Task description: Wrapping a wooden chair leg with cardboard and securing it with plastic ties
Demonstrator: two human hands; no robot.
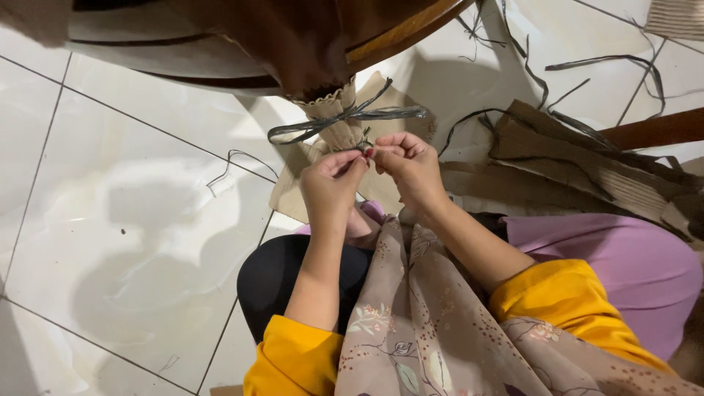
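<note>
Yellow sleeves [572, 297] and a floral scarf [418, 330] lie nearest. Above them, the left hand [331, 187] and right hand [411, 165] meet, fingertips pinched shut on a thin dark string [345, 117] tied around a gathered tan paper bundle [339, 121] over the glossy white tiled floor [132, 220]. Ribbed cardboard strips [587, 165] lie to the right.

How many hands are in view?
2: the left hand and the right hand, side by side, fingertips pinching a dark strand tied around a tan bundle.
</note>
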